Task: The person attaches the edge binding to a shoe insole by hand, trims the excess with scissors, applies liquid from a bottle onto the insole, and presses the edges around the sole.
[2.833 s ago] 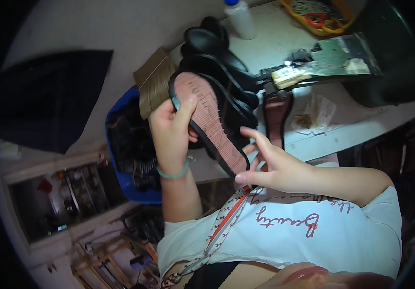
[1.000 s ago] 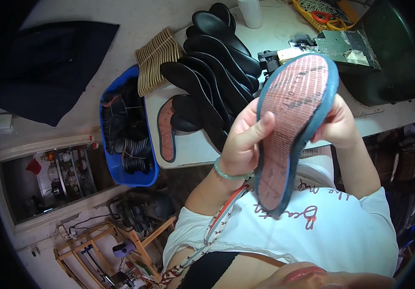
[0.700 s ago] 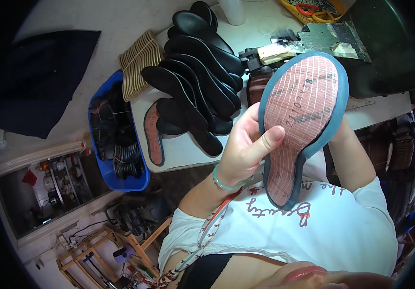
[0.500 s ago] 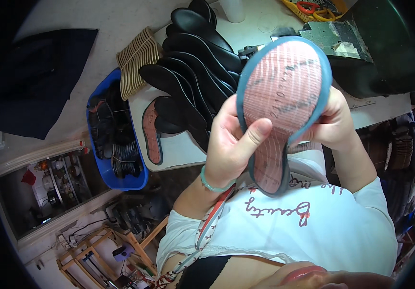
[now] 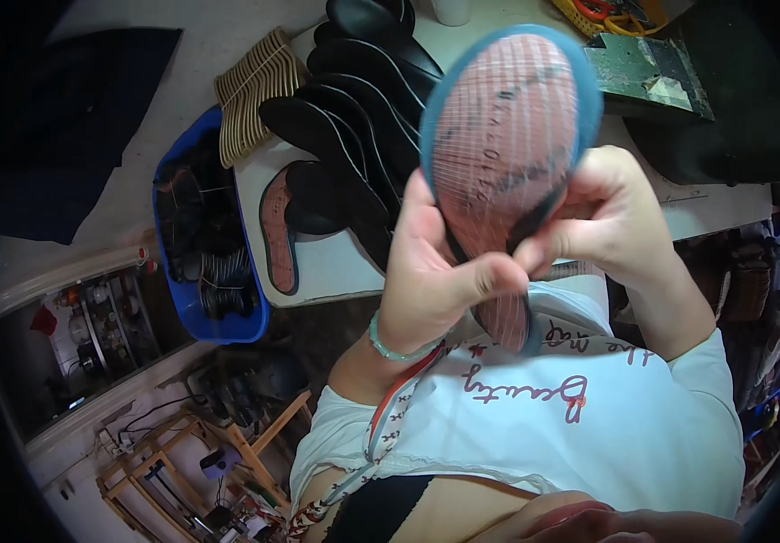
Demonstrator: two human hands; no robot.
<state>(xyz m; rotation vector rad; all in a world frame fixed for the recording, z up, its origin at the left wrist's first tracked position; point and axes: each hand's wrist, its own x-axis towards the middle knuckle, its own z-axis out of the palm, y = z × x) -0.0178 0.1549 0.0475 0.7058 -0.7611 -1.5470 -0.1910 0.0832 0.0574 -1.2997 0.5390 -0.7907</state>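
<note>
A: Where is the shoe sole (image 5: 508, 154) sitting right now?

B: Up in front of the person's chest, lifted clear of the white worktable (image 5: 336, 267). Both hands have it. Its long axis runs roughly up and down in the view: the broad rounded end with the teal rim points away toward the table, and the narrow end drops down toward the white shirt (image 5: 535, 425).

A: And the fingers?

B: The left hand (image 5: 431, 276) is closed around the sole's left edge at the waist, thumb laid across the pink gridded face. The right hand (image 5: 603, 222) pinches the right edge at about the same height, its fingers curled in. So the two grips meet near the middle of the sole, with the wide end standing free above them.

A: Which hand is nearer the narrow end?

B: The left, I think; the heel part passes behind its thumb and shows again just below. That stretch is partly covered, so I would not swear to how far the grip wraps behind.

A: What lies beyond the sole?

B: A fanned row of black insoles (image 5: 354, 118) on the table, one pink-faced sole (image 5: 277, 231) lying flat beside them, and a blue bin (image 5: 214, 321) left of the table.
</note>
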